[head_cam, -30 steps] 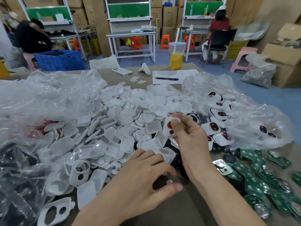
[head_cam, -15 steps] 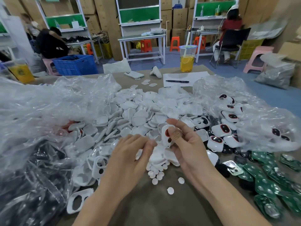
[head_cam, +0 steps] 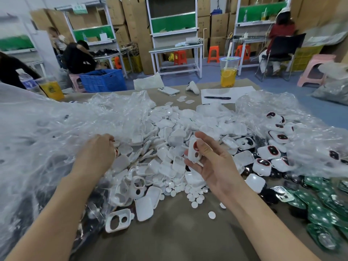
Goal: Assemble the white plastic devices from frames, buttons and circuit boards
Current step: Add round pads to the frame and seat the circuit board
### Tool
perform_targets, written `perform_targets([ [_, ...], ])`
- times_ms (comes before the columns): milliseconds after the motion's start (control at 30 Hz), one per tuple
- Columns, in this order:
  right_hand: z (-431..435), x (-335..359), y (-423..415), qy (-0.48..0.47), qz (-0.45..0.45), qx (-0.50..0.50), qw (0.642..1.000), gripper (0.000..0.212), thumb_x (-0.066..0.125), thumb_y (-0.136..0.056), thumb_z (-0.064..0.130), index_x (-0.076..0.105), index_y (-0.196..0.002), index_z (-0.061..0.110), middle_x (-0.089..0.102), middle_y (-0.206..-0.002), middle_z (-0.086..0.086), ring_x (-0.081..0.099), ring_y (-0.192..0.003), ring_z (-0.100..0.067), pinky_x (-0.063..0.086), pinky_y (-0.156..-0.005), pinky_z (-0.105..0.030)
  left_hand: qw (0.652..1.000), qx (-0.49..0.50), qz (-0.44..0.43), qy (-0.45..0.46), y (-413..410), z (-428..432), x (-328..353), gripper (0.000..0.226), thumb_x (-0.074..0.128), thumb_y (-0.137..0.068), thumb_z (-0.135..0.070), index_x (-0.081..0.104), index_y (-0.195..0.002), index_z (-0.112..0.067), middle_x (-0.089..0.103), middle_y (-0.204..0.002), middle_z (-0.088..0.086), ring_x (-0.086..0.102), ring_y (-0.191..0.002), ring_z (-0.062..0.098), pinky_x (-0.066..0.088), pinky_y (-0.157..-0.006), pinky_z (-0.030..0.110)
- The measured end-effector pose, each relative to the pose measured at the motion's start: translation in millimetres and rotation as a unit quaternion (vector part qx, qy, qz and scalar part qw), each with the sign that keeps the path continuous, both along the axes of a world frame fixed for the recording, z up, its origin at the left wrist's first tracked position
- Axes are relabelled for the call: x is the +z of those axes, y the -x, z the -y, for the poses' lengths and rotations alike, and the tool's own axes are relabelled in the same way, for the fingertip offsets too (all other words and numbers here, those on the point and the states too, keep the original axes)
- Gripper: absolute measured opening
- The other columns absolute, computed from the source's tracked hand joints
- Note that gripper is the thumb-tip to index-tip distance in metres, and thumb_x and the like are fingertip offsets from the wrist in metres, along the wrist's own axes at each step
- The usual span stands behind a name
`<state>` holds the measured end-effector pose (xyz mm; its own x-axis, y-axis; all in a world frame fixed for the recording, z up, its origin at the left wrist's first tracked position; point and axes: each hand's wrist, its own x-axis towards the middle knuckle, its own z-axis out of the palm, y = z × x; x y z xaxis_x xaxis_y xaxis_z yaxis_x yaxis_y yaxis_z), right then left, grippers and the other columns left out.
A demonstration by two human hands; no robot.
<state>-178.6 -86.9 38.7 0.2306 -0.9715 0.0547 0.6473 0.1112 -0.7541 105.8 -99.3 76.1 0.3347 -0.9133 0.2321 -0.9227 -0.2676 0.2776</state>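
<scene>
From the head camera, my right hand [head_cam: 212,162] is raised over the middle of the brown desk [head_cam: 178,240]. Its thumb and fingers [head_cam: 204,143] pinch a small white plastic frame with two round holes [head_cam: 194,150], held nearly upright, and a red rim shows in the upper hole.

My left hand [head_cam: 96,153] reaches down at the edge of the crumpled clear plastic bag on the left [head_cam: 47,138]. Its fingers are curled into the parts there and the fingertips are hidden, so I cannot tell whether it holds anything.

Between and beyond my hands lies a big heap of white rounded plastic shells [head_cam: 169,132]. Just below my right hand, small white round buttons [head_cam: 188,191] are scattered on the desk. Another empty white two-hole frame [head_cam: 117,220] lies flat near my left forearm.

To the right, green circuit boards [head_cam: 323,206] are piled at the desk's edge. Above them, finished white devices with dark, red-rimmed windows [head_cam: 271,151] sit partly under a second clear plastic bag [head_cam: 310,132].

At the far side of the desk stand a clear plastic cup of yellow drink [head_cam: 228,74], a white phone [head_cam: 168,90] and a white sheet of paper [head_cam: 241,91] with a black pen [head_cam: 217,97] on it.
</scene>
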Motion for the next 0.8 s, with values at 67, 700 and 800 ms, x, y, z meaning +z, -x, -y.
perform_targets([
  [67, 0, -2, -2, 0.004, -0.002, 0.01, 1.0, 0.019, 0.07, -0.082, 0.02, 0.079, -0.099, 0.023, 0.075, -0.095, -0.004, 0.074, -0.091, -0.028, 0.06, -0.073, -0.033, 0.998, 0.016, 0.013, -0.063, -11, 11, 3, 0.036, 0.047, -0.1, -0.007, 0.059, -0.134, -0.007, 0.064, -0.128, 0.019, 0.059, -0.112, 0.036, 0.043, -0.081, 0.035],
  [700, -1, -1, 23, -0.015, 0.032, 0.017, 0.999, 0.024, 0.069, -0.082, 0.01, 0.077, -0.103, 0.018, 0.07, -0.099, -0.01, 0.074, -0.091, -0.028, 0.06, -0.07, -0.033, 0.979, -0.196, -0.043, 0.035, 49, -43, 3, 0.028, 0.05, -0.101, -0.031, 0.065, -0.123, -0.024, 0.065, -0.104, -0.014, 0.059, -0.089, -0.001, 0.05, -0.085, 0.027],
  [800, -1, -2, 26, -0.018, 0.035, 0.015, 0.999, 0.027, 0.069, -0.081, 0.009, 0.075, -0.106, 0.018, 0.072, -0.097, -0.009, 0.075, -0.088, -0.027, 0.061, -0.069, -0.032, 0.966, -0.254, -0.038, 0.034, 75, -59, -12, 0.021, 0.054, -0.101, -0.031, 0.069, -0.115, -0.028, 0.063, -0.099, -0.019, 0.057, -0.094, 0.002, 0.044, -0.089, 0.02],
])
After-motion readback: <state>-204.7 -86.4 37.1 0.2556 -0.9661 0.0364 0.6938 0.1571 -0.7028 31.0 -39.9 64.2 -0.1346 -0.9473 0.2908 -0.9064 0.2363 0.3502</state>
